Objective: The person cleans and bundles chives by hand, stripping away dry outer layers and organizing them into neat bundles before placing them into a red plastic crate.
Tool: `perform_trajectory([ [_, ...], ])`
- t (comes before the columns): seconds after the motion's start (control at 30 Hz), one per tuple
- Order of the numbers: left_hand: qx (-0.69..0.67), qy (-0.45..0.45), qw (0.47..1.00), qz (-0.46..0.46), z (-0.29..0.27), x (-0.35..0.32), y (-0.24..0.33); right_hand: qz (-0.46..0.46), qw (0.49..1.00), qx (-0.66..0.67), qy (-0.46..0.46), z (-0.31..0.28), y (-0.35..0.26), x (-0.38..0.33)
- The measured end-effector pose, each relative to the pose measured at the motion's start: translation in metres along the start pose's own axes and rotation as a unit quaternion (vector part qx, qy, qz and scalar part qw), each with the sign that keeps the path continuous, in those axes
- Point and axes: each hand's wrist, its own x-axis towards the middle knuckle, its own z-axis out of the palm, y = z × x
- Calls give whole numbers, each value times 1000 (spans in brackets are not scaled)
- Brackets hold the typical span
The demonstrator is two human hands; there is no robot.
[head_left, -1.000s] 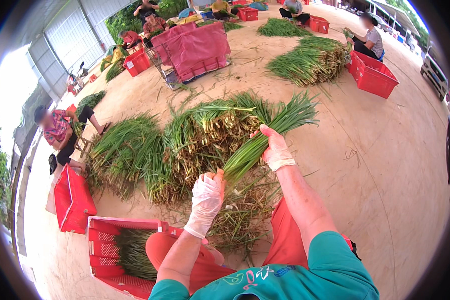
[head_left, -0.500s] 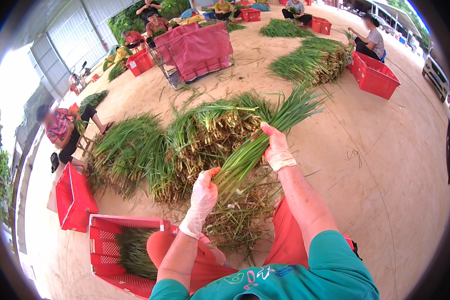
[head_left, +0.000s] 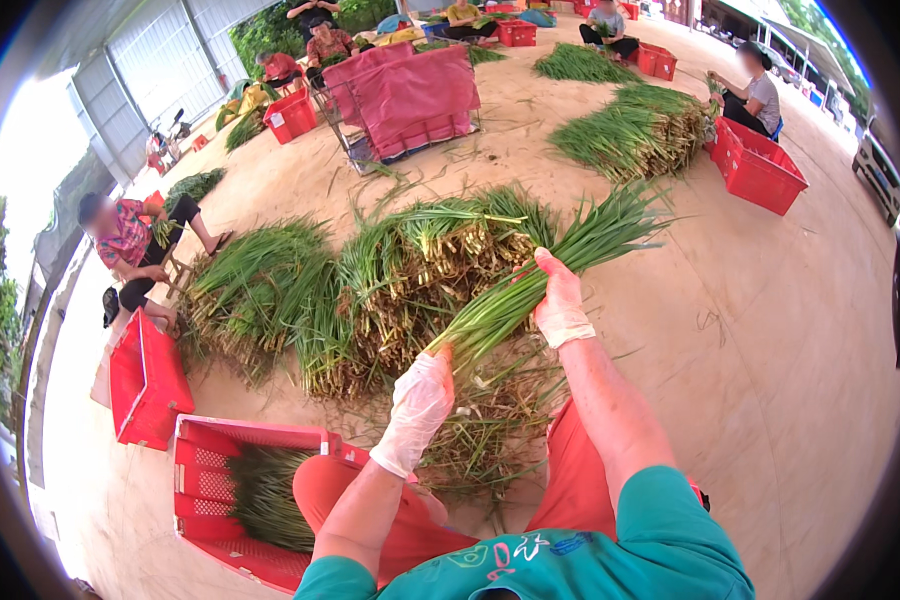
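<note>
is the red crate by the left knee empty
No, the red crate beside the left knee already holds a bed of green onions.

Both gloved hands, left hand (head_left: 420, 400) and right hand (head_left: 560, 305), hold a bunch of green onions (head_left: 530, 290) above the onion pile (head_left: 370, 290) on the floor (head_left: 770, 380).

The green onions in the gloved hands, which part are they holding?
Both hands hold one bunch of green onions. The left hand grips the pale root end, and the right hand grips the middle of the stalks.
</note>
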Motion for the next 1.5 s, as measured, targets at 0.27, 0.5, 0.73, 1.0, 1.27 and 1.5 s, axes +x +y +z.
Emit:
perform_trajectory([
  [0.27, -232, 44, 945, -225, 17, 13, -14, 84, 995, 7, -62, 19, 17, -34],
  [0.5, -519, 7, 798, -308, -6, 20, 7, 31, 998, -12, -61, 27, 12, -33],
  [0.73, -562, -291, 749, -195, -75, 10, 25, -16, 998, 41, -54, 6, -15, -1],
  [1.0, -182, -33, 983, -18, -38, 16, -29, 72, 986, 31, -144, 9, -5, -15],
  [1.27, -529, -341, 701, -336, -10, -3, 22, 98, 983, -19, -151, 11, 4, -27],
  [1.5, -528, -211, 761, -312, -39, 9, 27, 146, 952, -15, -267, 25, 1, -51],
])
